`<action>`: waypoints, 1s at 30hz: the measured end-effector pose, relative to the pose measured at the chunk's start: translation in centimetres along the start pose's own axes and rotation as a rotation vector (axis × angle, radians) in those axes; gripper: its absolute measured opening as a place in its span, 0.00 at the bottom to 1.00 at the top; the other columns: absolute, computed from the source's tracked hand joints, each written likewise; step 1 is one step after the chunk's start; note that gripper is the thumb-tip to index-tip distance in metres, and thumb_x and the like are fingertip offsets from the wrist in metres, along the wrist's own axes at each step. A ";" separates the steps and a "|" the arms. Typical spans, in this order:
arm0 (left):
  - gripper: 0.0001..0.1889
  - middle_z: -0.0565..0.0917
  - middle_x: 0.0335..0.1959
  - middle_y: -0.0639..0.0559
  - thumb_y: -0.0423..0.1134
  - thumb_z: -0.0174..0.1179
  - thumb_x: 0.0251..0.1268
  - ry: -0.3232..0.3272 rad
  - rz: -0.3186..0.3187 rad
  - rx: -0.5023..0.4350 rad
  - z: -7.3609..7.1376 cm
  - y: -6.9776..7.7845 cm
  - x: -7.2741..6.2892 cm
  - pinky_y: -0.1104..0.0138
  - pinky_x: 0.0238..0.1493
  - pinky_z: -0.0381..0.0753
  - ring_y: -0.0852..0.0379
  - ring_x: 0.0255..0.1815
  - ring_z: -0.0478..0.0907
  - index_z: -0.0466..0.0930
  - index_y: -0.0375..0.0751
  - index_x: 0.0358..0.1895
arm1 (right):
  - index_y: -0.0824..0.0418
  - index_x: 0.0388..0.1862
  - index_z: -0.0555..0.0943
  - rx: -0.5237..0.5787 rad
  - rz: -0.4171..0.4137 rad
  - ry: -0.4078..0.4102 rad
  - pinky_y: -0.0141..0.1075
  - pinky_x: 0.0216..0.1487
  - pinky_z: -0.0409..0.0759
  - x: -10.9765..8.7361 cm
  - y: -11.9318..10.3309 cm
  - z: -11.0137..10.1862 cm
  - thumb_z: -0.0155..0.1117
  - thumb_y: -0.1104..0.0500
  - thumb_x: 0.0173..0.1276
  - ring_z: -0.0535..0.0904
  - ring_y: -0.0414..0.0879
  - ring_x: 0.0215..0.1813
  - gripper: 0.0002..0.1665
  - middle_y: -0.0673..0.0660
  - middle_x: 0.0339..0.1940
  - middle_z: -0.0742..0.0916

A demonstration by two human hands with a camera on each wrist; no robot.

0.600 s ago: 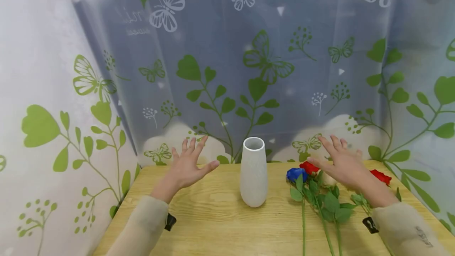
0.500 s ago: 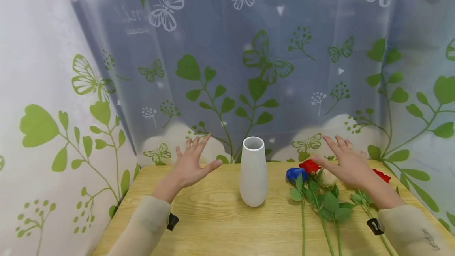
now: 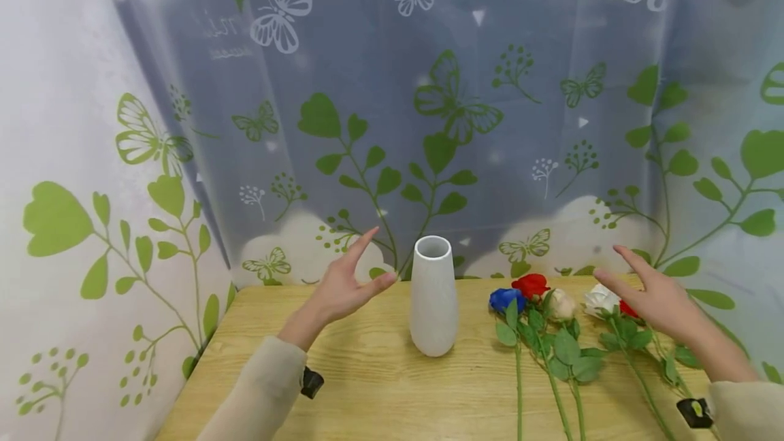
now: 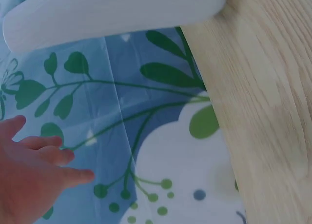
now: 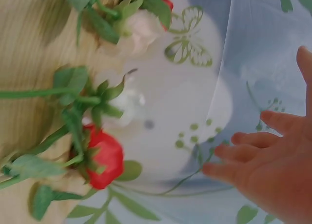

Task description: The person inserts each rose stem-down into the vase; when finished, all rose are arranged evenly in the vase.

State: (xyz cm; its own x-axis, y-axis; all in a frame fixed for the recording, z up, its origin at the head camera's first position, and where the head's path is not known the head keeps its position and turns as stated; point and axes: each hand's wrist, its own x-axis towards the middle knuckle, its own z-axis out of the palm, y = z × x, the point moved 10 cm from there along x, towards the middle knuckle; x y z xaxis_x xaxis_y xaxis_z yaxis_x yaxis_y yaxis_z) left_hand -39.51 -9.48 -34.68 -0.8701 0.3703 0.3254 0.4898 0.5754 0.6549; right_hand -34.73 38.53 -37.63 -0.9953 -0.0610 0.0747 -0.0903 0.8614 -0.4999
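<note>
A tall white vase [image 3: 433, 308] stands upright on the wooden table. To its left my left hand [image 3: 339, 291] hovers with fingers extended, apart from the vase; it also shows in the left wrist view, where the vase [image 4: 122, 19] lies across the top. My right hand [image 3: 667, 305] is held above the roses at the right, fingers straight, holding nothing. Beneath and beside it lie a white rose [image 3: 601, 299] and a partly hidden red rose [image 5: 105, 158]. Further left are a cream rose [image 3: 560, 305], another red rose [image 3: 530, 285] and a blue rose [image 3: 507, 300].
The long green stems [image 3: 519, 386] run toward the table's near edge. Behind the wooden tabletop [image 3: 380, 386] hangs a blue and white curtain [image 3: 367, 33] printed with leaves and butterflies; it also encloses both sides.
My right hand has moved to the right, uncovering the white rose. My left hand has shifted slightly right, closer to the vase. The vase and flowers stay in place.
</note>
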 end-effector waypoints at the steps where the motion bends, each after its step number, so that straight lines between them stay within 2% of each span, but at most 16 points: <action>1: 0.48 0.61 0.84 0.43 0.66 0.66 0.68 -0.002 -0.008 -0.019 0.1 0.0 0.1 0.34 0.77 0.65 0.34 0.73 0.75 0.51 0.66 0.86 | 0.61 0.89 0.37 0.016 0.003 0.000 0.75 0.49 0.75 -0.2 0.6 -0.1 0.44 0.34 0.86 0.70 0.88 0.64 0.52 0.84 0.81 0.53; 2: 0.48 0.62 0.84 0.43 0.66 0.66 0.68 -0.004 -0.013 -0.036 0.3 0.1 0.1 0.34 0.77 0.66 0.34 0.73 0.76 0.51 0.66 0.86 | 0.61 0.89 0.38 0.031 0.007 0.005 0.78 0.52 0.73 -0.4 1.2 -0.3 0.44 0.35 0.86 0.64 0.89 0.68 0.51 0.85 0.81 0.55; 3: 0.48 0.62 0.84 0.43 0.67 0.66 0.68 -0.007 -0.014 -0.052 0.4 0.2 0.1 0.35 0.77 0.66 0.34 0.73 0.76 0.52 0.65 0.86 | 0.63 0.89 0.39 0.050 0.013 0.007 0.77 0.55 0.73 -0.5 1.9 -0.5 0.45 0.36 0.86 0.63 0.88 0.70 0.51 0.85 0.80 0.56; 4: 0.48 0.62 0.84 0.43 0.67 0.66 0.68 -0.012 -0.012 -0.068 0.5 0.4 0.2 0.36 0.78 0.66 0.35 0.73 0.76 0.52 0.64 0.86 | 0.65 0.88 0.41 0.068 0.019 0.011 0.71 0.57 0.78 -0.7 2.6 -0.6 0.46 0.37 0.86 0.62 0.87 0.71 0.50 0.85 0.80 0.57; 5: 0.49 0.62 0.85 0.44 0.68 0.66 0.67 -0.018 -0.012 -0.090 0.7 0.5 0.3 0.38 0.79 0.65 0.37 0.74 0.75 0.52 0.64 0.86 | 0.67 0.88 0.43 0.081 0.024 0.020 0.70 0.59 0.78 -0.8 3.3 -0.8 0.48 0.38 0.86 0.62 0.86 0.72 0.50 0.85 0.79 0.59; 7: 0.50 0.61 0.85 0.47 0.69 0.66 0.67 -0.028 0.002 -0.131 1.1 0.9 0.4 0.41 0.81 0.63 0.41 0.84 0.62 0.53 0.61 0.86 | 0.71 0.86 0.47 0.104 0.061 0.048 0.67 0.59 0.79 -1.2 4.9 -1.1 0.50 0.39 0.86 0.63 0.84 0.72 0.50 0.86 0.77 0.62; 10: 0.51 0.60 0.85 0.47 0.68 0.68 0.66 -0.054 0.016 -0.205 1.8 1.5 0.7 0.46 0.83 0.61 0.46 0.86 0.58 0.52 0.60 0.86 | 0.77 0.82 0.56 0.127 0.125 0.102 0.64 0.55 0.80 -1.8 7.1 -1.4 0.52 0.38 0.85 0.67 0.83 0.69 0.49 0.86 0.75 0.66; 11: 0.51 0.60 0.85 0.48 0.68 0.69 0.65 -0.062 0.014 -0.228 2.1 1.6 0.7 0.46 0.83 0.61 0.48 0.86 0.58 0.52 0.61 0.86 | 0.78 0.80 0.59 0.133 0.140 0.125 0.67 0.53 0.79 -2.1 7.8 -1.5 0.52 0.38 0.84 0.76 0.75 0.65 0.48 0.85 0.74 0.68; 13: 0.52 0.61 0.85 0.47 0.66 0.70 0.65 -0.072 0.019 -0.257 2.5 1.9 0.7 0.45 0.82 0.63 0.48 0.86 0.58 0.52 0.61 0.86 | 0.79 0.76 0.64 0.154 0.157 0.159 0.59 0.50 0.83 -2.5 8.9 -1.6 0.55 0.40 0.84 0.87 0.55 0.54 0.46 0.84 0.70 0.74; 15: 0.52 0.61 0.85 0.48 0.64 0.71 0.64 -0.082 0.010 -0.277 2.9 2.1 0.8 0.44 0.81 0.64 0.49 0.86 0.58 0.52 0.62 0.86 | 0.81 0.74 0.66 0.190 0.160 0.166 0.48 0.45 0.87 -2.9 10.0 -1.6 0.56 0.43 0.84 0.86 0.34 0.41 0.43 0.81 0.62 0.82; 17: 0.52 0.61 0.85 0.49 0.63 0.73 0.64 -0.089 0.004 -0.287 3.2 2.3 0.9 0.44 0.81 0.66 0.50 0.86 0.59 0.52 0.64 0.86 | 0.83 0.73 0.66 0.230 0.160 0.157 0.38 0.39 0.88 -3.2 11.0 -1.4 0.57 0.46 0.84 0.79 0.20 0.34 0.41 0.72 0.51 0.90; 19: 0.52 0.61 0.85 0.49 0.62 0.73 0.63 -0.093 0.009 -0.298 3.5 2.5 0.9 0.44 0.80 0.66 0.50 0.86 0.59 0.52 0.64 0.86 | 0.85 0.72 0.65 0.276 0.172 0.144 0.31 0.37 0.87 -3.5 11.9 -1.2 0.57 0.48 0.85 0.82 0.22 0.34 0.41 0.59 0.44 0.92; 21: 0.53 0.61 0.85 0.48 0.63 0.74 0.62 -0.094 0.013 -0.310 3.7 2.7 1.0 0.44 0.81 0.66 0.50 0.86 0.58 0.52 0.65 0.86 | 0.86 0.72 0.63 0.305 0.190 0.135 0.31 0.38 0.88 -3.8 12.7 -0.9 0.58 0.47 0.84 0.83 0.23 0.34 0.43 0.48 0.42 0.91; 26: 0.53 0.62 0.84 0.45 0.64 0.75 0.61 -0.087 0.031 -0.338 4.4 2.9 1.3 0.45 0.81 0.66 0.49 0.86 0.59 0.53 0.65 0.85 | 0.89 0.72 0.61 0.339 0.220 0.097 0.35 0.42 0.90 -4.2 14.2 -0.1 0.57 0.48 0.85 0.85 0.27 0.35 0.44 0.48 0.43 0.90; 30: 0.52 0.63 0.84 0.43 0.59 0.76 0.62 -0.091 0.040 -0.367 5.0 3.1 1.5 0.46 0.81 0.65 0.48 0.86 0.59 0.55 0.62 0.85 | 0.90 0.72 0.58 0.364 0.255 0.051 0.37 0.44 0.90 -4.6 15.3 1.0 0.56 0.47 0.85 0.86 0.29 0.36 0.46 0.49 0.44 0.89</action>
State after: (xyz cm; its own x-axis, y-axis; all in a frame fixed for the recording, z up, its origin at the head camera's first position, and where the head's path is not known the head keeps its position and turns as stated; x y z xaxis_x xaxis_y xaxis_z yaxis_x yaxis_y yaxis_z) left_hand -39.01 -3.52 -35.63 -0.8339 0.4602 0.3048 0.4570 0.2658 0.8488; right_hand -31.60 51.46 -46.47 -0.9852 0.1632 -0.0522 0.1425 0.6115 -0.7783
